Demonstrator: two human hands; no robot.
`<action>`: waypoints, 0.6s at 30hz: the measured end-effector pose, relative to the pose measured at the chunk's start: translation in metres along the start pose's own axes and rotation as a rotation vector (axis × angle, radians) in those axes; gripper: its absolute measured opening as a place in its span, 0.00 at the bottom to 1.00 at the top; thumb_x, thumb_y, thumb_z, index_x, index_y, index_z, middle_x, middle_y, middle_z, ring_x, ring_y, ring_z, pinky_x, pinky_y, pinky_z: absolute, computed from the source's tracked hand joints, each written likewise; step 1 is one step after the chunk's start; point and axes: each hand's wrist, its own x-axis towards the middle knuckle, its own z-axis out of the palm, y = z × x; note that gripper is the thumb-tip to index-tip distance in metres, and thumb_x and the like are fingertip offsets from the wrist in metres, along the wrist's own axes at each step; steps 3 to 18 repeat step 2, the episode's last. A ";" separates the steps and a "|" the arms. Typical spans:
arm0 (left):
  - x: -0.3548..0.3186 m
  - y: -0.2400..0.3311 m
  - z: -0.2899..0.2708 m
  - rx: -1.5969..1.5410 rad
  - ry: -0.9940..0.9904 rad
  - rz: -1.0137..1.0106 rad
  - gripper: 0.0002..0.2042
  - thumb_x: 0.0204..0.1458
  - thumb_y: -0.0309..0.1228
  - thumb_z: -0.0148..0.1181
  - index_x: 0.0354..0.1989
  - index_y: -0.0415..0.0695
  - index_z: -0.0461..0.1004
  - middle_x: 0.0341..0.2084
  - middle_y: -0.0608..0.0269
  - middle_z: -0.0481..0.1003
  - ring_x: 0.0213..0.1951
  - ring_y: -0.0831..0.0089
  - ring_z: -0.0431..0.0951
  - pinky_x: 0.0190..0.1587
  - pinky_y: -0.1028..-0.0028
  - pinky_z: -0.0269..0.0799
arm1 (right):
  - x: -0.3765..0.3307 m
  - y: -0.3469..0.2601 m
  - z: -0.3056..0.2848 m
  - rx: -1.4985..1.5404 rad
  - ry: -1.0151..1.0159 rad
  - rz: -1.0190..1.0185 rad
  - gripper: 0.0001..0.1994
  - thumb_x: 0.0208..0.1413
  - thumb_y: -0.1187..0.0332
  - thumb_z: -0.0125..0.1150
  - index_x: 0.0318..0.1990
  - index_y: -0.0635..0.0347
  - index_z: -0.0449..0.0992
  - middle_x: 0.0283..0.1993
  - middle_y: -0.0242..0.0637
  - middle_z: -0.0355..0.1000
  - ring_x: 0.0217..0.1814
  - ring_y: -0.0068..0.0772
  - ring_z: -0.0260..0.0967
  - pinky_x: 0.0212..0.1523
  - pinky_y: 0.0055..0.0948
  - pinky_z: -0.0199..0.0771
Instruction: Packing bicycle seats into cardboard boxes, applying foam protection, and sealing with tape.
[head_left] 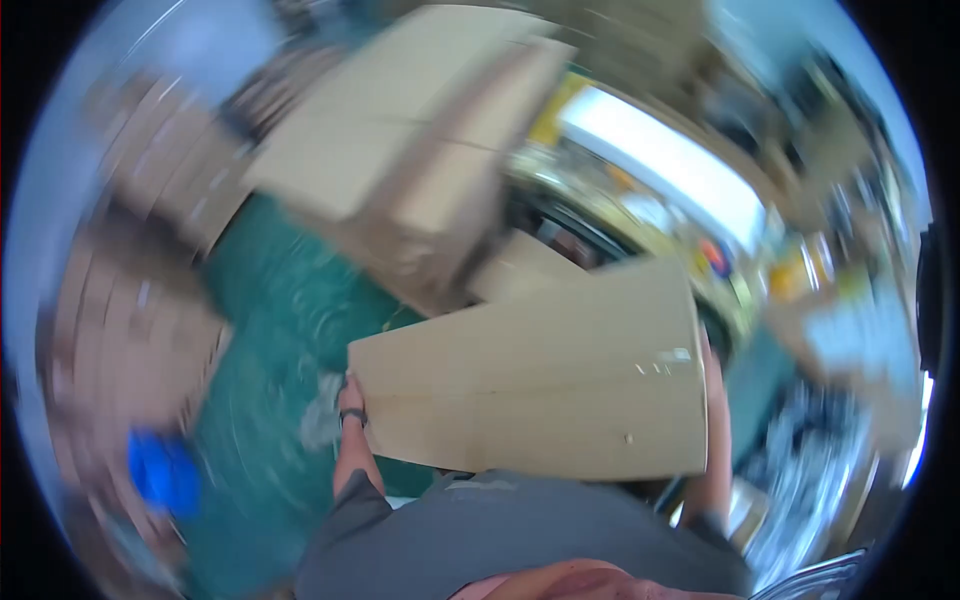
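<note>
I hold a flat brown cardboard box (540, 385) in front of my chest, its broad face toward the camera. My left hand (350, 395), with a dark band on the wrist, grips its left edge. My right hand (712, 365) grips the right edge, mostly hidden behind the cardboard. The whole picture is blurred by motion.
Larger cardboard boxes (400, 150) stand ahead on a green floor (270, 330). More brown boxes (130, 340) line the left side, with a blue object (160, 470) low on the left. Cluttered shelves or tables (680, 190) lie to the right.
</note>
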 end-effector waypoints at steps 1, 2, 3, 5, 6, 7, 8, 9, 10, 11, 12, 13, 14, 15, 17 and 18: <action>0.006 -0.053 -0.043 -0.018 0.071 -0.008 0.48 0.65 0.70 0.34 0.61 0.29 0.75 0.62 0.33 0.73 0.66 0.42 0.72 0.68 0.55 0.66 | 0.021 0.028 0.033 -0.369 -0.216 -0.062 0.39 0.73 0.38 0.42 0.84 0.42 0.42 0.70 0.47 0.71 0.78 0.46 0.60 0.78 0.34 0.52; 0.026 -0.064 -0.058 0.015 0.082 0.028 0.49 0.64 0.70 0.31 0.61 0.30 0.75 0.62 0.31 0.71 0.67 0.40 0.70 0.69 0.53 0.64 | -0.006 0.031 0.044 -0.400 -0.310 -0.167 0.39 0.73 0.38 0.42 0.84 0.42 0.42 0.70 0.47 0.71 0.78 0.46 0.60 0.78 0.34 0.52; 0.026 -0.064 -0.058 0.015 0.082 0.028 0.49 0.64 0.70 0.31 0.61 0.30 0.75 0.62 0.31 0.71 0.67 0.40 0.70 0.69 0.53 0.64 | -0.006 0.031 0.044 -0.400 -0.310 -0.167 0.39 0.73 0.38 0.42 0.84 0.42 0.42 0.70 0.47 0.71 0.78 0.46 0.60 0.78 0.34 0.52; 0.026 -0.064 -0.058 0.015 0.082 0.028 0.49 0.64 0.70 0.31 0.61 0.30 0.75 0.62 0.31 0.71 0.67 0.40 0.70 0.69 0.53 0.64 | -0.006 0.031 0.044 -0.400 -0.310 -0.167 0.39 0.73 0.38 0.42 0.84 0.42 0.42 0.70 0.47 0.71 0.78 0.46 0.60 0.78 0.34 0.52; 0.026 -0.064 -0.058 0.015 0.082 0.028 0.49 0.64 0.70 0.31 0.61 0.30 0.75 0.62 0.31 0.71 0.67 0.40 0.70 0.69 0.53 0.64 | -0.006 0.031 0.044 -0.400 -0.310 -0.167 0.39 0.73 0.38 0.42 0.84 0.42 0.42 0.70 0.47 0.71 0.78 0.46 0.60 0.78 0.34 0.52; 0.026 -0.064 -0.058 0.015 0.082 0.028 0.49 0.64 0.70 0.31 0.61 0.30 0.75 0.62 0.31 0.71 0.67 0.40 0.70 0.69 0.53 0.64 | -0.006 0.031 0.044 -0.400 -0.310 -0.167 0.39 0.73 0.38 0.42 0.84 0.42 0.42 0.70 0.47 0.71 0.78 0.46 0.60 0.78 0.34 0.52; 0.026 -0.064 -0.058 0.015 0.082 0.028 0.49 0.64 0.70 0.31 0.61 0.30 0.75 0.62 0.31 0.71 0.67 0.40 0.70 0.69 0.53 0.64 | -0.006 0.031 0.044 -0.400 -0.310 -0.167 0.39 0.73 0.38 0.42 0.84 0.42 0.42 0.70 0.47 0.71 0.78 0.46 0.60 0.78 0.34 0.52; 0.026 -0.064 -0.058 0.015 0.082 0.028 0.49 0.64 0.70 0.31 0.61 0.30 0.75 0.62 0.31 0.71 0.67 0.40 0.70 0.69 0.53 0.64 | -0.006 0.031 0.044 -0.400 -0.310 -0.167 0.39 0.73 0.38 0.42 0.84 0.42 0.42 0.70 0.47 0.71 0.78 0.46 0.60 0.78 0.34 0.52; 0.026 -0.064 -0.058 0.015 0.082 0.028 0.49 0.64 0.70 0.31 0.61 0.30 0.75 0.62 0.31 0.71 0.67 0.40 0.70 0.69 0.53 0.64 | -0.006 0.031 0.044 -0.400 -0.310 -0.167 0.39 0.73 0.38 0.42 0.84 0.42 0.42 0.70 0.47 0.71 0.78 0.46 0.60 0.78 0.34 0.52; 0.026 -0.064 -0.058 0.015 0.082 0.028 0.49 0.64 0.70 0.31 0.61 0.30 0.75 0.62 0.31 0.71 0.67 0.40 0.70 0.69 0.53 0.64 | -0.006 0.031 0.044 -0.400 -0.310 -0.167 0.39 0.73 0.38 0.42 0.84 0.42 0.42 0.70 0.47 0.71 0.78 0.46 0.60 0.78 0.34 0.52; 0.026 -0.064 -0.058 0.015 0.082 0.028 0.49 0.64 0.70 0.31 0.61 0.30 0.75 0.62 0.31 0.71 0.67 0.40 0.70 0.69 0.53 0.64 | -0.006 0.031 0.044 -0.400 -0.310 -0.167 0.39 0.73 0.38 0.42 0.84 0.42 0.42 0.70 0.47 0.71 0.78 0.46 0.60 0.78 0.34 0.52; 0.026 -0.064 -0.058 0.015 0.082 0.028 0.49 0.64 0.70 0.31 0.61 0.30 0.75 0.62 0.31 0.71 0.67 0.40 0.70 0.69 0.53 0.64 | -0.006 0.031 0.044 -0.400 -0.310 -0.167 0.39 0.73 0.38 0.42 0.84 0.42 0.42 0.70 0.47 0.71 0.78 0.46 0.60 0.78 0.34 0.52; 0.026 -0.064 -0.058 0.015 0.082 0.028 0.49 0.64 0.70 0.31 0.61 0.30 0.75 0.62 0.31 0.71 0.67 0.40 0.70 0.69 0.53 0.64 | -0.006 0.031 0.044 -0.400 -0.310 -0.167 0.39 0.73 0.38 0.42 0.84 0.42 0.42 0.70 0.47 0.71 0.78 0.46 0.60 0.78 0.34 0.52; 0.026 -0.064 -0.058 0.015 0.082 0.028 0.49 0.64 0.70 0.31 0.61 0.30 0.75 0.62 0.31 0.71 0.67 0.40 0.70 0.69 0.53 0.64 | -0.006 0.031 0.044 -0.400 -0.310 -0.167 0.39 0.73 0.38 0.42 0.84 0.42 0.42 0.70 0.47 0.71 0.78 0.46 0.60 0.78 0.34 0.52; 0.026 -0.064 -0.058 0.015 0.082 0.028 0.49 0.64 0.70 0.31 0.61 0.30 0.75 0.62 0.31 0.71 0.67 0.40 0.70 0.69 0.53 0.64 | -0.006 0.031 0.044 -0.400 -0.310 -0.167 0.39 0.73 0.38 0.42 0.84 0.42 0.42 0.70 0.47 0.71 0.78 0.46 0.60 0.78 0.34 0.52; 0.026 -0.064 -0.058 0.015 0.082 0.028 0.49 0.64 0.70 0.31 0.61 0.30 0.75 0.62 0.31 0.71 0.67 0.40 0.70 0.69 0.53 0.64 | -0.006 0.031 0.044 -0.400 -0.310 -0.167 0.39 0.73 0.38 0.42 0.84 0.42 0.42 0.70 0.47 0.71 0.78 0.46 0.60 0.78 0.34 0.52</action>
